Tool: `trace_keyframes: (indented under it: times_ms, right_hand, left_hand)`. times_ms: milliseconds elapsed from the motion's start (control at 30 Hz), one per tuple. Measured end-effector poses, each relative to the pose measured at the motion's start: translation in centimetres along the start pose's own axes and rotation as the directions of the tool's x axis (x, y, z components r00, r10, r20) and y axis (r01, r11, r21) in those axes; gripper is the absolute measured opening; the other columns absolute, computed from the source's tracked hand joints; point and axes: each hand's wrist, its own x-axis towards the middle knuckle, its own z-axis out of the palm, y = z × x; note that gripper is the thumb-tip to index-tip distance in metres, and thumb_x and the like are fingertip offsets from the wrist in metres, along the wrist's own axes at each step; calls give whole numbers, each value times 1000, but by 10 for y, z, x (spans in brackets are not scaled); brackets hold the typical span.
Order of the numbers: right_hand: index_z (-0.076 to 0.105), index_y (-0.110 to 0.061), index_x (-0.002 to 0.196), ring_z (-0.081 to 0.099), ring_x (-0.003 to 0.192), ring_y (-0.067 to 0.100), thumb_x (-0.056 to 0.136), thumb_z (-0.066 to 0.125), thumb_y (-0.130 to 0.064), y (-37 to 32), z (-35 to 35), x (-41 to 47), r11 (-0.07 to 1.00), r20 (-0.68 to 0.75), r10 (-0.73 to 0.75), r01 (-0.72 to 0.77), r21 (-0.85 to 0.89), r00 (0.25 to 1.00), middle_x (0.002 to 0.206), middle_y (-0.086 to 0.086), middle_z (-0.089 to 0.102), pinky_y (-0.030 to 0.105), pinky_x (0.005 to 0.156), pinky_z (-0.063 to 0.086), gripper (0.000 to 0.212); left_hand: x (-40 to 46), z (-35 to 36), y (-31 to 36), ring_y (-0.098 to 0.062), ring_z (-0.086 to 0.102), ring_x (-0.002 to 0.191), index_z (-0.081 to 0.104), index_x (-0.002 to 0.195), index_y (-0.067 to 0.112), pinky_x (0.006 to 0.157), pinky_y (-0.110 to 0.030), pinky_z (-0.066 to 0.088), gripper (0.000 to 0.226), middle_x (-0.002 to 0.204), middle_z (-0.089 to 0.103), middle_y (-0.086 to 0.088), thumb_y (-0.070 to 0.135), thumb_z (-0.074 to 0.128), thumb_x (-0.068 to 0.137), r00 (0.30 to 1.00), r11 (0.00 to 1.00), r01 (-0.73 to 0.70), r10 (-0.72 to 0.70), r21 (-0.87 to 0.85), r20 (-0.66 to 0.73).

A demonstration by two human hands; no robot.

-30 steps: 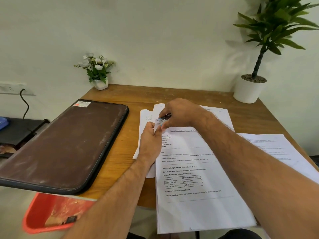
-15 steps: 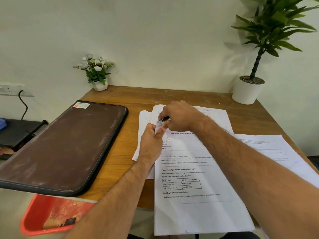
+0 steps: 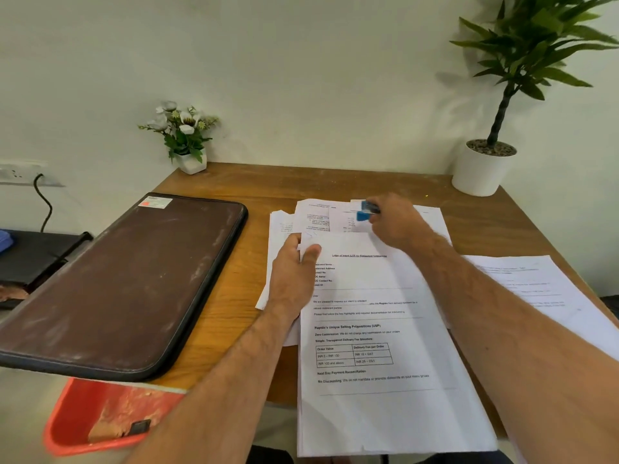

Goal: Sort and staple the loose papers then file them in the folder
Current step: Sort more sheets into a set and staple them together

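Note:
A printed set of papers (image 3: pixel 378 333) lies in front of me, hanging over the table's near edge. My left hand (image 3: pixel 294 279) pinches its top left corner between thumb and fingers. My right hand (image 3: pixel 397 222) grips a small blue stapler (image 3: pixel 366 211), held above the loose sheets (image 3: pixel 315 216) at the back, a hand's width away from that corner. More printed sheets (image 3: pixel 542 289) lie to the right. A closed brown zip folder (image 3: pixel 124 283) rests on the left part of the table.
The wooden table (image 3: pixel 335 182) carries a small white flower pot (image 3: pixel 192 162) at its back left and a large potted plant (image 3: pixel 482 169) at its back right. A red bin (image 3: pixel 77 420) stands below the front left edge. A wall socket with a cable (image 3: pixel 40 182) is on the left.
My right hand has lifted the stapler off the paper corner and moved it back and to the right. My left hand still holds the corner.

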Motion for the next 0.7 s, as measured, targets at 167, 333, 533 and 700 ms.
trace_keyframes:
  times_ms: [167, 333, 533, 700]
  right_hand:
    - [64, -20, 121, 57, 109, 32, 92, 59, -13, 40, 8, -12, 978, -30, 199, -200, -56, 980, 120, 10, 63, 40, 91, 48, 31]
    - [57, -26, 137, 57, 117, 25, 94, 68, -25, 54, 11, -20, 960, 1, 277, -277, 29, 961, 132, 3, 64, 38, 96, 49, 44]
    - [59, -23, 136, 41, 133, 31, 94, 66, -40, 60, 10, -32, 958, -211, 210, -158, 238, 955, 140, 11, 53, 41, 110, 35, 46]
    - [51, -26, 143, 48, 129, 24, 86, 66, -61, 46, 0, -63, 905, -255, 229, -109, 412, 940, 141, 5, 47, 44, 107, 45, 68]
  left_hand:
    - [-1, -7, -2, -8, 69, 108, 65, 122, 23, 97, -40, 58, 20, 117, 73, 13, 25, 57, 104, 999, 996, -37, 38, 75, -20]
    - [0, -3, -6, -10, 71, 104, 68, 116, 25, 91, -41, 60, 21, 114, 74, 13, 15, 58, 101, 1000, 994, -4, 3, 110, 8]
    - [-3, -3, -8, -16, 72, 105, 69, 120, 23, 92, -47, 59, 26, 113, 76, 9, 10, 57, 101, 999, 999, 35, -35, 36, 7]
    - [-3, -12, 1, -28, 73, 105, 69, 115, 15, 89, -47, 59, 24, 111, 77, -3, 2, 54, 102, 989, 971, 139, -145, -193, -20]
